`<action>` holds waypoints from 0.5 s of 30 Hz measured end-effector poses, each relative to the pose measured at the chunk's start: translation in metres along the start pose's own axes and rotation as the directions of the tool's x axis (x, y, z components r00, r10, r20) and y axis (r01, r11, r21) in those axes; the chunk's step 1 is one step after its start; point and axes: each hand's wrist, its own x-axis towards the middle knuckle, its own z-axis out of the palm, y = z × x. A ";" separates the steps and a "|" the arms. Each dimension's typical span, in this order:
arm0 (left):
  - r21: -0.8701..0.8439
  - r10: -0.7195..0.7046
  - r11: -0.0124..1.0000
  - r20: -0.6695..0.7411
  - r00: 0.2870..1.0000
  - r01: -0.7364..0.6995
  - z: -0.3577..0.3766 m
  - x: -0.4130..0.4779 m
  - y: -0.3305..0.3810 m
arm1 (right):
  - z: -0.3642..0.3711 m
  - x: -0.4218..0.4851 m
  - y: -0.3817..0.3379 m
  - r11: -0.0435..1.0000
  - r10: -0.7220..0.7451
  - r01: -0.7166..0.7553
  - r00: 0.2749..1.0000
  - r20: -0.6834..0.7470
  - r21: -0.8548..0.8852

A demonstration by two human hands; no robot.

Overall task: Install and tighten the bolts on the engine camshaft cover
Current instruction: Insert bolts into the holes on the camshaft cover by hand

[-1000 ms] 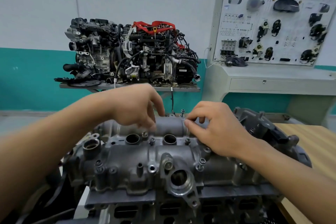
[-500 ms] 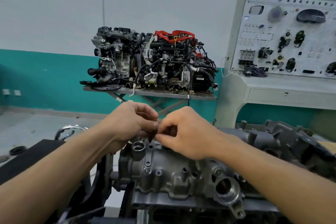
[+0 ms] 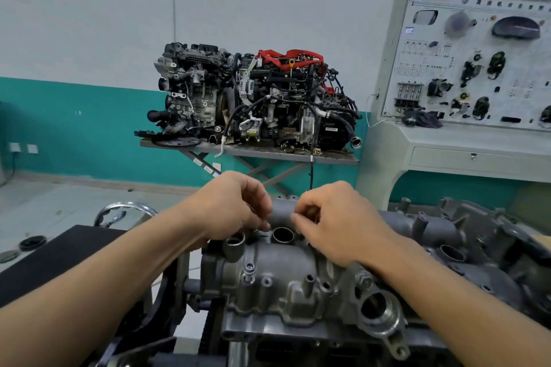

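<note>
1. Two hands meet over the far edge of the camshaft cover (image 3: pixel 286 274) in the head view, both forearms reaching in from the bottom corners.
2. The camshaft cover is a grey cast-metal piece, dull and slightly grimy. It lies low in the middle of the view on top of an engine block and runs off to the right.
3. Its top carries raised bosses, short upright tubes and a round bore (image 3: pixel 283 234) near the far edge.
4. A large flanged opening (image 3: pixel 377 307) sits at the cover's near right corner.
5. One bolt (image 3: pixel 250 267) stands seated in a boss on the cover's near left part.
6. The left hand (image 3: pixel 235 205) hovers just left of the round bore, fingers curled and fingertips bunched downward. I cannot tell whether they pinch anything.
7. The right hand (image 3: pixel 337 223) is just right of the bore, thumb and forefinger drawn together. What they hold, if anything, is hidden.
8. The two hands are close together but apart.
9. Beyond the cover, a second engine (image 3: pixel 253 98) with red parts on top rests on a grey surface (image 3: pixel 268 153) against the wall.
10. Beyond the cover to the right stands a training panel (image 3: pixel 477 62) with car parts mounted on it.
11. Left of the cover lie a black mat (image 3: pixel 59 250) and, farther off, a chrome ring (image 3: pixel 125 211).
</note>
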 end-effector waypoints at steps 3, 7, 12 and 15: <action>0.206 0.050 0.977 0.002 0.999 -0.049 -0.002 0.001 0.005 | -0.006 0.000 0.014 1.000 -0.014 0.014 0.996 0.089 -0.003; 0.520 0.100 0.851 -0.027 0.995 -0.072 -0.007 0.001 0.017 | -0.018 -0.004 0.028 0.998 -0.041 0.026 0.957 0.286 0.059; 0.805 -0.090 0.593 0.034 0.995 0.026 -0.010 0.006 0.043 | -0.027 0.010 0.028 0.992 -0.110 0.127 0.890 0.442 -0.009; 0.892 -0.142 0.450 0.029 0.989 0.039 0.004 0.003 0.044 | -0.029 0.017 0.020 0.978 -0.110 0.188 0.831 0.545 -0.089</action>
